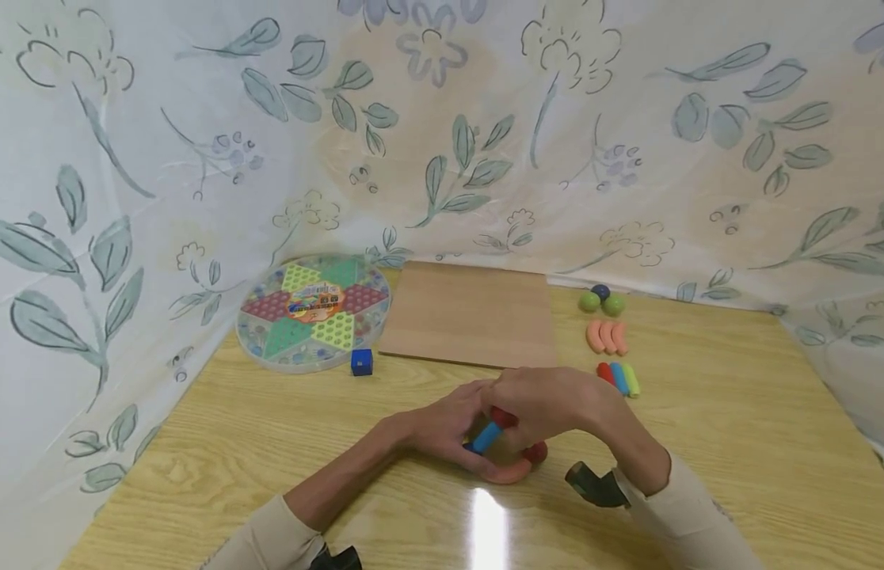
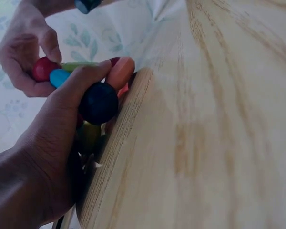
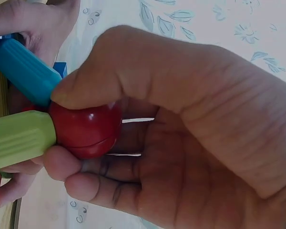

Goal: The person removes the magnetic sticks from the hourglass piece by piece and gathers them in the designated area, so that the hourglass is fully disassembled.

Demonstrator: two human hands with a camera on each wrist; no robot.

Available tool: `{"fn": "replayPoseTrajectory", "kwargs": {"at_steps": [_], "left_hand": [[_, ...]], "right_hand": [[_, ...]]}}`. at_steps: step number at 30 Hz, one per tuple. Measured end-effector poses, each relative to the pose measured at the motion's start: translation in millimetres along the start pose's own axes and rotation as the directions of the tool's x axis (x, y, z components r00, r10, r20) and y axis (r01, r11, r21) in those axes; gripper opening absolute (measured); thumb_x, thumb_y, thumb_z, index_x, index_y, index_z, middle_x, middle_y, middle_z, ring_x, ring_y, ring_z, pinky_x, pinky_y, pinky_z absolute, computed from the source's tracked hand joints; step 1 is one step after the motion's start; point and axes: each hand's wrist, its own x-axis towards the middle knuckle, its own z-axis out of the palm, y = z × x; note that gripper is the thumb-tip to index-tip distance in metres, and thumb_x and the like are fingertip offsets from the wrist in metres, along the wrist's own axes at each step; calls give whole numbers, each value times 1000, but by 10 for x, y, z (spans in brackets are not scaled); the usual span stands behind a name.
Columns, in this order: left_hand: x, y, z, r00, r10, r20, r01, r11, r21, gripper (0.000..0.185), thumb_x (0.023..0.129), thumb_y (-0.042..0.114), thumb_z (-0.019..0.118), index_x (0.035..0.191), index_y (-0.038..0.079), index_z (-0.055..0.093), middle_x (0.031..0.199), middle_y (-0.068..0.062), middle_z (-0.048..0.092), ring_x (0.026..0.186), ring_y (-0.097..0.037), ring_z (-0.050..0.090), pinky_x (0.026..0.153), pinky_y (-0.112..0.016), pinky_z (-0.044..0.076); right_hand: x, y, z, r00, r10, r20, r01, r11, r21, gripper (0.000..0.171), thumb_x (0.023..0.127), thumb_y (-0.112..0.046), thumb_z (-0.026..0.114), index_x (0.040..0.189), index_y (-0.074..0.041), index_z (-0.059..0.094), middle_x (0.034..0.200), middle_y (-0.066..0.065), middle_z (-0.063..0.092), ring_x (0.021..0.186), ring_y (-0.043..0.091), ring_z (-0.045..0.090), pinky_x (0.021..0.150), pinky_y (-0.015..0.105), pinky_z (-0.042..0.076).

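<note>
Table (image 1: 271, 451): wood-grained — floral cloth (image 1: 428, 174) behind
Board (image 1: 470, 313): twelve o'clock; blue cube (image 1: 361, 362): ten
Left hand (image 1: 449, 423): grips ball-and-rod model (image 1: 487, 437)
Right hand (image 1: 549, 401): pinches red ball (image 3: 88, 131)

Red ball (image 3: 86, 131): smooth glossy plastic, fine seam line. Blue rod (image 3: 27, 70) and lime rod (image 3: 23, 138): ribbed plastic, satin. Tabletop (image 1: 285, 419): wood-grain, glossy, sharp glare spot. Flat board (image 1: 470, 313): smooth matt wood look. Round game board (image 1: 314, 309): shiny plastic. Backdrop (image 1: 413, 158): matt printed cloth, creased.
</note>
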Motion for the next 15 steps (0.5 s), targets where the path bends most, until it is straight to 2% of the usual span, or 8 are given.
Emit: {"fn": "replayPoseTrajectory", "kwargs": {"at_steps": [7, 15], "left_hand": [[-20, 12, 5, 999, -38, -7, 38, 998, 45, 73, 86, 45, 80, 144, 29, 38, 143, 10, 53, 133, -6, 46, 117, -30, 40], [-12, 14, -2, 1000, -10, -7, 10, 1000, 26, 69, 87, 46, 78, 144, 31, 43, 140, 13, 54, 129, -2, 48, 113, -26, 42]], "right_hand": [[-6, 22, -8, 1000, 22, 7, -22, 1000, 4, 17, 82, -2, 75, 88, -14, 66, 66, -12, 47, 59, 2, 42, 54, 19, 34], [25, 36, 4, 1000, -13, -5, 13, 1000, 2, 18, 81, -1, 76, 86, -14, 65, 67, -12, 49, 60, 2, 44, 55, 18, 38]]}}
